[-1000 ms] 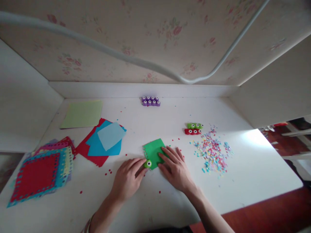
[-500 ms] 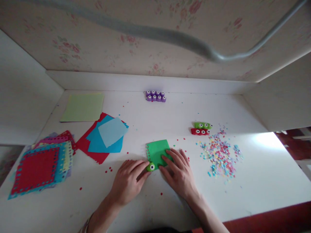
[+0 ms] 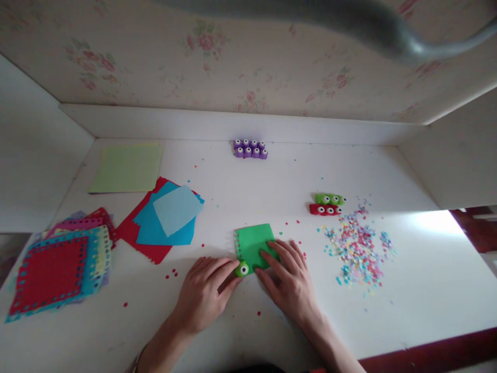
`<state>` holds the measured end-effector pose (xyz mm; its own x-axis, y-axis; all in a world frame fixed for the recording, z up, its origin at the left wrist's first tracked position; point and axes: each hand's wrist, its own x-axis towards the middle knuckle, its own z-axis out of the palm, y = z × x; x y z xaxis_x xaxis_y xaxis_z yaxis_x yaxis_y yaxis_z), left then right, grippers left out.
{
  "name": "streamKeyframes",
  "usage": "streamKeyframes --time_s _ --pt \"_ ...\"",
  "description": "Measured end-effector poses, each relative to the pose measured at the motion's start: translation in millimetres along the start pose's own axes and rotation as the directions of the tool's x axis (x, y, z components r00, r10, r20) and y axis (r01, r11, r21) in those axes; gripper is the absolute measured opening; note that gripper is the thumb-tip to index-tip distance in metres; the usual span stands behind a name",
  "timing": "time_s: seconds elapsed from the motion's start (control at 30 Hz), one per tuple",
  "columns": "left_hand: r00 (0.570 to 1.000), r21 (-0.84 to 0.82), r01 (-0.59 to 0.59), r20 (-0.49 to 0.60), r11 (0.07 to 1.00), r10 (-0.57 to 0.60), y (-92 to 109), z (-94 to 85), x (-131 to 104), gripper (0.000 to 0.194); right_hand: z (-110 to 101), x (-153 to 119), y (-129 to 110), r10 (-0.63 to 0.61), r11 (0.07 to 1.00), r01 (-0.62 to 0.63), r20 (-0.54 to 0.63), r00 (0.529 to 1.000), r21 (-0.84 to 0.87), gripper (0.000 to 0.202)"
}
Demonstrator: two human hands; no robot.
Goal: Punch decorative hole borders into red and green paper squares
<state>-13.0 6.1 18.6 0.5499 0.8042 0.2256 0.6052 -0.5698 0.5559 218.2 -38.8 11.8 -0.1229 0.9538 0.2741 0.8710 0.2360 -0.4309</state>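
My left hand (image 3: pixel 207 292) pinches a small green craft punch (image 3: pixel 243 269) between thumb and fingers. The punch sits at the near left corner of a green paper square (image 3: pixel 254 239), and a dark star shape shows in its white top. A row of small punched holes runs down the paper's left edge. Spread over the right side of the square, the fingers of my right hand (image 3: pixel 289 280) press it to the table. That hand holds nothing else.
Punched paper sheets (image 3: pixel 50 269) lie stacked at left, beside red and blue sheets (image 3: pixel 166 223) and a pale green pad (image 3: pixel 126 168). Purple punches (image 3: pixel 250 149) stand at the back. Green punches (image 3: pixel 330 199), red punches (image 3: pixel 325 210) and a confetti heap (image 3: pixel 359 248) are at right.
The camera view has shifted slightly. Both hands, the green punch and the paper keep the same places relative to one another.
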Motion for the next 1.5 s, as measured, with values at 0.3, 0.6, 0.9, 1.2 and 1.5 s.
streamKeyframes --time_s 0.3,0.6,0.9,1.2,1.5 --pt "1.000 0.023 -0.003 -0.002 1.000 0.003 -1 1.1 1 0.022 0 1 1 -0.003 1.000 0.003 0.001 1.000 0.002 0.035" --pt "0.991 -0.042 0.131 -0.034 0.991 -0.132 16 -2.8 11 0.027 -1 0 0 -0.026 0.999 0.026 -0.014 1.000 -0.023 0.032" --pt "0.978 0.091 0.207 -0.032 0.974 -0.205 32 8.5 26 0.024 -1 -1 0 -0.049 0.998 0.048 -0.040 0.998 -0.033 0.029" --pt "0.937 0.198 0.311 0.098 0.929 -0.335 38 9.8 35 0.015 -4 -2 -3 -0.043 0.998 0.043 -0.017 0.999 -0.042 0.028" --pt "0.977 0.270 0.209 -0.093 0.940 -0.191 18 -12.3 20 0.019 -3 -4 -4 -0.047 0.998 0.045 -0.040 0.998 -0.050 0.029"
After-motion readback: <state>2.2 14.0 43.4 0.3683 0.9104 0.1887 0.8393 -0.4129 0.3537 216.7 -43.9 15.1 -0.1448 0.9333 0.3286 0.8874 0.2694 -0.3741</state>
